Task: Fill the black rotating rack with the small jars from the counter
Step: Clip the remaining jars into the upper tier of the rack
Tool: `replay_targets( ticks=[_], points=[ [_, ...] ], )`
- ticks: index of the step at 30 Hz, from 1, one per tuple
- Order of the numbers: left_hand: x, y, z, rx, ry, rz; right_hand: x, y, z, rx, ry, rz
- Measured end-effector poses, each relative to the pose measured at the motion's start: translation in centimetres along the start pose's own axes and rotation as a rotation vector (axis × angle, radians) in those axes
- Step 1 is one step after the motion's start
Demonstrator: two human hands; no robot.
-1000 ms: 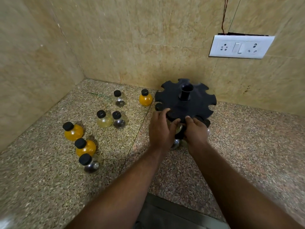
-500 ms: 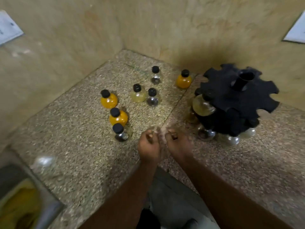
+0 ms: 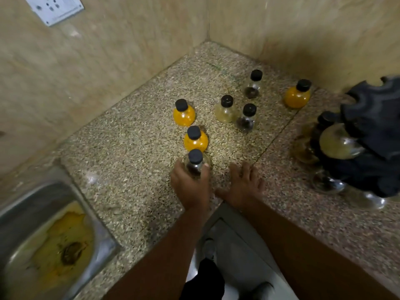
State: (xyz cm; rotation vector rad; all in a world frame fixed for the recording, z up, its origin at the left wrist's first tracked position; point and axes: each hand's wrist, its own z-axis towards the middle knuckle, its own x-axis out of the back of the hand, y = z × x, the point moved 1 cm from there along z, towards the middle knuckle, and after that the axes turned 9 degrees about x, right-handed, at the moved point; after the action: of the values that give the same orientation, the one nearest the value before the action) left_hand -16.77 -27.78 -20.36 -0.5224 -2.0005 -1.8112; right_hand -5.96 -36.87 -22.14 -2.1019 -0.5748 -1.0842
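Your left hand (image 3: 190,187) has its fingers curled round the belly of the nearest jar (image 3: 195,163), which stands upright on the counter (image 3: 129,161) at near middle, black cap up, dark contents low in clear glass. Your right hand (image 3: 243,185) lies flat on the counter just right of it, fingers spread, holding nothing. The jar looks like glass: small, rigid, probably light, smooth and round, so likely slippery, and it would crack if dropped on this stone. Grip low round the bulb and leave the narrow neck free; the neck probably slides into a rack slot. The cap is a poor hold since it may turn. Watch the orange jar (image 3: 195,140) just behind; I cannot tell if the two touch, so lift straight up. Farther back stand a second orange jar (image 3: 184,114), a pale jar (image 3: 226,109), a dark jar (image 3: 246,118) just beside it, a far dark jar (image 3: 253,85) and a third orange jar (image 3: 297,95) toward the rack. The black rack (image 3: 374,126) sits at the right edge, cut off and blurred, with a loaded pale jar (image 3: 341,141) hanging on its left side and more below; open slots show on top. The counter is hard speckled stone with a seam running near-to-far and offers no cushioning. Tiled walls meet at the far corner, a socket plate (image 3: 54,9) is on the left wall, and a stained steel sink (image 3: 28,198) drops away at near left.
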Motion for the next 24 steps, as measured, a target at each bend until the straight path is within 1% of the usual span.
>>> replay_targets(
  ticks=[4,6,8,10,13,17,19,21,23,24],
  points=[
    [-0.4,0.7,2.5,-0.215,-0.057,0.090,-0.1,-0.1,0.9,-0.010,-0.028,-0.023],
    [-0.6,0.8,2.8,-0.280,-0.061,0.130,-0.1,-0.2,0.9,-0.005,-0.045,-0.027],
    [-0.9,1.2,2.2,-0.339,-0.096,0.120,0.0,-0.2,0.8,-0.010,-0.005,0.015],
    [-1.5,1.9,0.8,-0.399,-0.167,0.107,0.7,-0.1,0.4,-0.018,0.108,0.095],
    [-2.7,3.4,-1.1,-0.452,-0.259,0.092,2.1,1.0,-0.7,-0.024,0.338,0.256],
    [-4.8,6.3,-2.9,-0.502,-0.394,0.077,4.6,3.7,-3.4,-0.157,0.645,0.442],
    [-6.0,8.1,-4.5,-0.594,-0.488,0.062,6.2,5.4,-5.5,-0.265,0.816,0.518],
    [-7.1,9.4,-5.8,-0.682,-0.560,0.041,7.5,6.6,-7.0,-0.340,0.943,0.545],
    [-8.1,11.1,-7.7,-0.779,-0.639,-0.002,8.7,8.2,-8.5,-0.368,1.045,0.594],
    [-8.5,11.9,-8.8,-0.827,-0.684,-0.029,9.2,9.1,-9.4,-0.368,1.106,0.656]
  ],
)
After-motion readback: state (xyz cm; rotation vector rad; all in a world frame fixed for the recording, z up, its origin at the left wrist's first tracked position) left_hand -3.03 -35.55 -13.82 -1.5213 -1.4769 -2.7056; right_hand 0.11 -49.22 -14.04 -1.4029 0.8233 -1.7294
